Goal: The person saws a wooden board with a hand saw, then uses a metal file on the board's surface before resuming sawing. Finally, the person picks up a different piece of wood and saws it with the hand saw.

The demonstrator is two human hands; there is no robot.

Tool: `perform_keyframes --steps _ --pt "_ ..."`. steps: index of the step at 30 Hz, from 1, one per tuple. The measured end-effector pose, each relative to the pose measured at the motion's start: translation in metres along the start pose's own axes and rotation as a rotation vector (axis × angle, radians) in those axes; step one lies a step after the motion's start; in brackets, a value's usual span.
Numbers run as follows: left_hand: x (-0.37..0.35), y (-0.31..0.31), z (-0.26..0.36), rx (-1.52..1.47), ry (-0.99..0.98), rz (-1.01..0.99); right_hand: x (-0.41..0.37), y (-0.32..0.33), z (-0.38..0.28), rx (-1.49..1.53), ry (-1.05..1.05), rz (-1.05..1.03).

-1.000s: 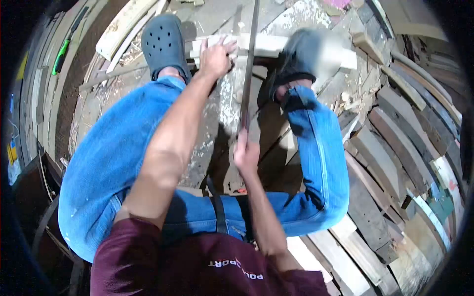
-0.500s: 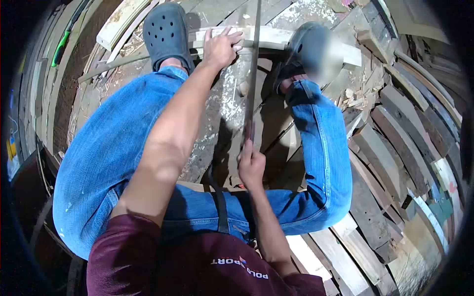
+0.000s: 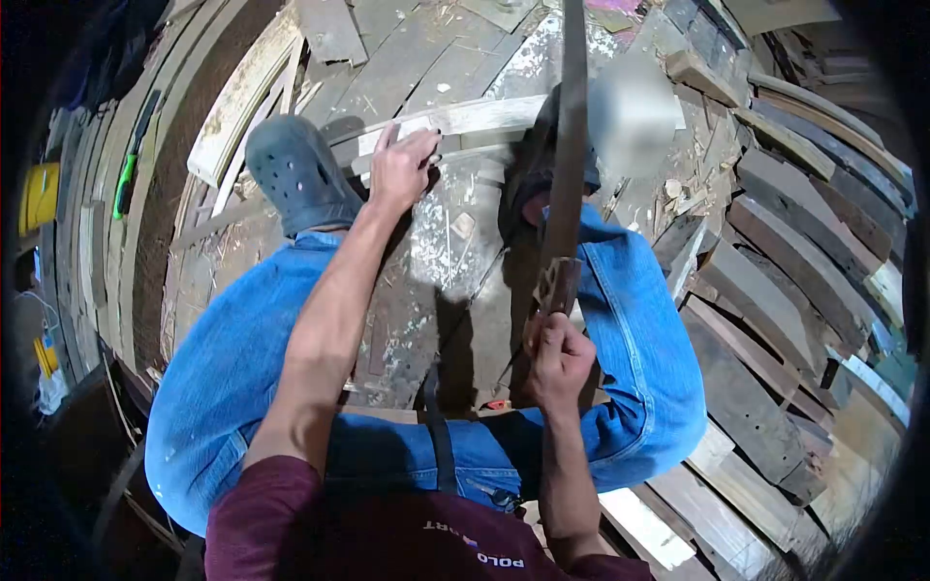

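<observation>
My right hand [image 3: 560, 363] is wrapped around the wooden handle of a handsaw [image 3: 564, 213]. The long, dark blade points away from me and runs out of the top of the view, passing in front of my right shoe. My left hand [image 3: 402, 169] presses its fingers on a pale wooden strip [image 3: 475, 118], which lies crosswise on the floor between my feet. My left clog [image 3: 295, 174] stands by the strip's left end. Most of the other shoe is hidden behind the blade and a blurred patch.
Stacked wooden blocks [image 3: 760, 300] line the right side. Boards and a green-handled tool [image 3: 126, 184] are at the left, near a thick pale board [image 3: 247, 97]. Wood chips [image 3: 683, 198] lie scattered on the plank floor [image 3: 426, 58]. A flat offcut [image 3: 329, 29] rests at the top.
The saw has shifted right and back toward me, off the strip, and its blade now shows broader. My left hand stays on the strip; the view has tilted upward.
</observation>
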State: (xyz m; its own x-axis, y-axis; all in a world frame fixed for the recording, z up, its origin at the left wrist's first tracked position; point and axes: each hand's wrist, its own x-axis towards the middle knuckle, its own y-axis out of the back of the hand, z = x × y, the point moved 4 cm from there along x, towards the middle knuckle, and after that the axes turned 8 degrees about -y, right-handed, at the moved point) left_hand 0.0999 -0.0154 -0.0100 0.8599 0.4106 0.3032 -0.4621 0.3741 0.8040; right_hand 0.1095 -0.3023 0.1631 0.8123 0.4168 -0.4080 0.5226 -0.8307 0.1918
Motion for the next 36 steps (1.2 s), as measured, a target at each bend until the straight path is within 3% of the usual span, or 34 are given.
perform_keyframes --steps 2,8,12,13,16,20,27,36 --pt "0.001 0.003 0.007 -0.045 -0.098 0.150 0.001 0.005 0.000 -0.024 -0.004 0.034" --pt "0.000 0.001 0.002 -0.128 -0.130 0.215 0.001 0.006 0.029 0.068 -0.163 0.064" --pt "0.007 0.008 0.007 -0.103 -0.001 0.132 0.008 0.003 0.031 0.047 -0.136 0.019" --pt "0.007 0.007 0.008 -0.091 -0.016 0.186 0.009 0.001 0.033 0.055 -0.116 -0.008" --pt "0.003 -0.001 0.006 -0.104 -0.002 0.091 0.010 -0.010 0.023 -0.023 -0.145 -0.007" --pt "0.002 -0.002 0.009 -0.092 -0.078 0.229 0.004 -0.014 0.032 -0.073 -0.221 -0.099" --pt "0.004 0.000 0.008 -0.104 -0.058 0.298 0.003 -0.025 0.045 -0.136 -0.187 -0.145" --pt "-0.010 -0.002 0.016 0.074 -0.135 0.280 0.004 -0.031 0.052 -0.176 -0.241 -0.142"
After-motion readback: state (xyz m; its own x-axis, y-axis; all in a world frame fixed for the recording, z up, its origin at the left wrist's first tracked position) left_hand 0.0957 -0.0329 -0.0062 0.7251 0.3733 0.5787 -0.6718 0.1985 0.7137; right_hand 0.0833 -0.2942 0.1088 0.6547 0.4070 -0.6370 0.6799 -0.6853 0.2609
